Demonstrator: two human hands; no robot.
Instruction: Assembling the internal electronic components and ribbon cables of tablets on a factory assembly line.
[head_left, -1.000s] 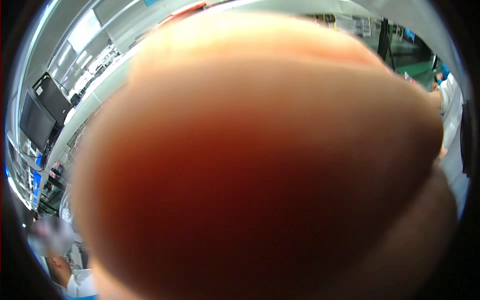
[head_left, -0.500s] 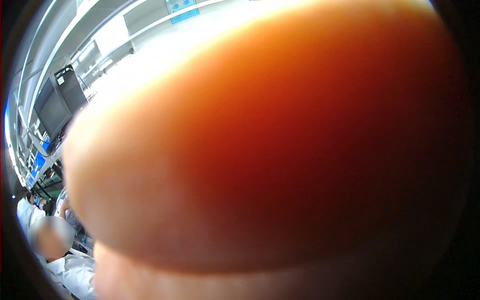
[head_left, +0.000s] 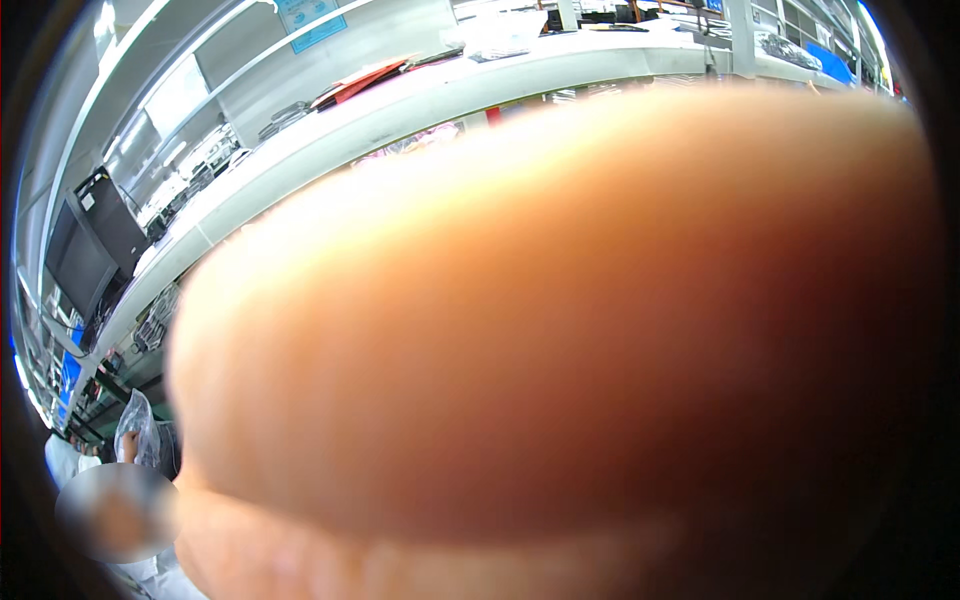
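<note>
Blurred fingers (head_left: 450, 350) lie right up against the camera and fill most of the head view. Their rounded ends point left and the rest runs off into darkness at the right, so they look like my right hand, though the frame does not make this certain. A second finger or part of the palm shows below, along the lower edge. Whether these fingers hold anything is hidden. No other hand of mine can be made out.
Behind the fingers runs a long white bench (head_left: 290, 155) with an orange-red folder (head_left: 365, 80) on it. A black monitor (head_left: 80, 260) stands at the left. At lower left is a co-worker (head_left: 160, 575), near a clear plastic bag (head_left: 140, 425) with a hand at it.
The fingers have dropped lower in the picture, uncovering the bench and the things on it along the top. The background has shifted slightly, with the monitor now lower and further left.
</note>
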